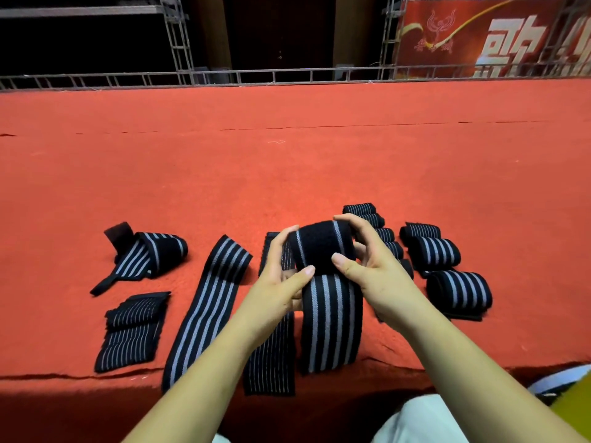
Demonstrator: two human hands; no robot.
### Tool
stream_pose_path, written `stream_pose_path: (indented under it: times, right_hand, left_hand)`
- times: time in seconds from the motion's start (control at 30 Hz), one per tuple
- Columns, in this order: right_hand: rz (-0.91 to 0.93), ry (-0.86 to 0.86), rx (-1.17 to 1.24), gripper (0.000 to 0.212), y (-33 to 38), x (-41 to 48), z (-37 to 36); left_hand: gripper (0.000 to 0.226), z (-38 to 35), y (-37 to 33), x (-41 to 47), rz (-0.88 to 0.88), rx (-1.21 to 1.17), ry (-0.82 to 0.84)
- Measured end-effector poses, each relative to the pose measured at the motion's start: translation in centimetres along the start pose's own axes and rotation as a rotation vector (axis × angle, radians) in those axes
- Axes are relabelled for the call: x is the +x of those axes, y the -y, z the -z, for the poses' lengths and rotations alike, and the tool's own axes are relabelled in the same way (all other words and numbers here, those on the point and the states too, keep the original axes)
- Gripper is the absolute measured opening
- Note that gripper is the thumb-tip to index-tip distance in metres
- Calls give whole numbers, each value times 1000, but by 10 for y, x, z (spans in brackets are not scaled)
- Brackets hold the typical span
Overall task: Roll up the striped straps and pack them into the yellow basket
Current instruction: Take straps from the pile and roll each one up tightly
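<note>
A black strap with grey stripes (331,321) lies on the red carpet; its far end is wound into a roll (321,247). My left hand (281,279) grips the roll's left side and my right hand (367,260) grips its right side, thumbs on the front. Unrolled straps lie to the left: a wide one (208,302), a thin-striped one (271,356), a folded one (132,327) and a loosely wound one (153,254). Several finished rolls (459,290) sit to the right. A yellow edge (572,407) at the bottom right may be the basket.
The red carpet (287,171) covers a raised platform whose front edge (80,377) runs below the straps. A metal truss rail (287,75) and a red banner (479,36) stand at the back. White cloth on my lap (419,423) shows at the bottom.
</note>
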State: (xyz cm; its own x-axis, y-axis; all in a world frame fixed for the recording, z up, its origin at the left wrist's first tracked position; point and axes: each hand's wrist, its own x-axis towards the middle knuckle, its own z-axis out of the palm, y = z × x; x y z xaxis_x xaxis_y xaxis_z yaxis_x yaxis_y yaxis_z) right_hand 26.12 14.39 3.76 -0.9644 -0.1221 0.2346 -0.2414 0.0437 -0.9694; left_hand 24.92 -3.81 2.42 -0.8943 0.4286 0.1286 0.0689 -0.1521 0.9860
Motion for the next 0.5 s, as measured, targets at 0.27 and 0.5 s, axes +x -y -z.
stream_pose_path:
  times: [0.27, 0.5]
  right_hand:
    - [-34, -41, -1, 32, -2, -1, -1]
    - [-149, -138, 78, 41, -11, -1, -6]
  left_hand:
    - [22, -10, -6, 3, 24, -179, -53]
    - [16, -5, 2, 10, -93, 65, -158]
